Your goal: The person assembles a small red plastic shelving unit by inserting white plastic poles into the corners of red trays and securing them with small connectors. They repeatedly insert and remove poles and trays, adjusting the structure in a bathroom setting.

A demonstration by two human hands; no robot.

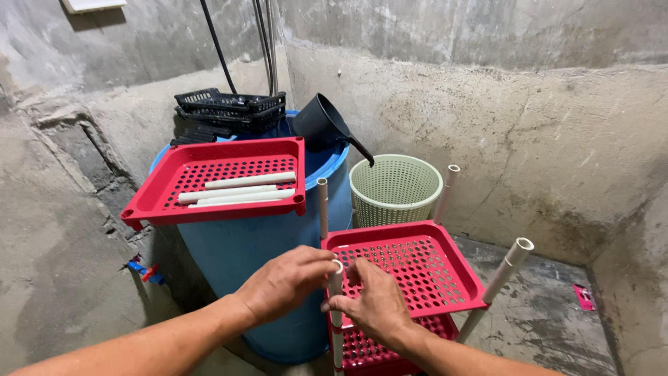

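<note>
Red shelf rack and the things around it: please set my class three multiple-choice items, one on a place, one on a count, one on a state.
1. Where does the loose red tray rest?
A. On the blue barrel
B. In the green basket
C. On the floor

2. How many white tubes lie in that tray?
A. One
B. Three
C. Six

3. What are the hands doing?
A. Hanging free
B. Both at the near corner tube of the rack
C. Lifting the dipper

Answers:
1 A: the tray sits across the top of the blue barrel.
2 B: three white tubes lie side by side in it.
3 B: the left hand and right hand have their fingers on the near corner tube of the red rack.
</note>
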